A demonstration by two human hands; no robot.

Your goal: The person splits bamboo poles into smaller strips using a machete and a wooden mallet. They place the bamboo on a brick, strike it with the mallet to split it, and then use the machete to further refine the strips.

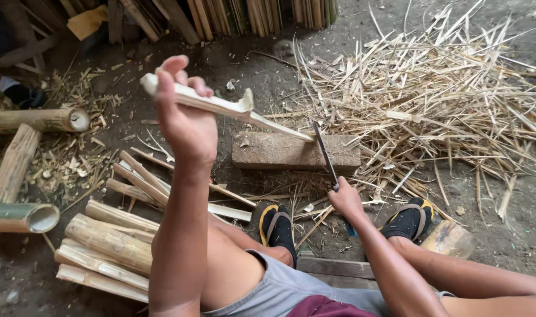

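Left hand (186, 120) raised, fingers clamped on a pale split bamboo stick (221, 105), its far tip resting on a weathered rectangular wooden block (294, 151) on the dirt floor. Right hand (345, 199), fingers closed on a thin dark metal blade (325, 155), blade tip at the stick's tip. Heap of pale bamboo shavings (432, 100) beyond.

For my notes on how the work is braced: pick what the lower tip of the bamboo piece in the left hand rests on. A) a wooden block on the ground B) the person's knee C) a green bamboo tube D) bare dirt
A: the left hand holds the split bamboo piece slanted, its pointed tip on the wooden block, where the blade in the right hand meets it.
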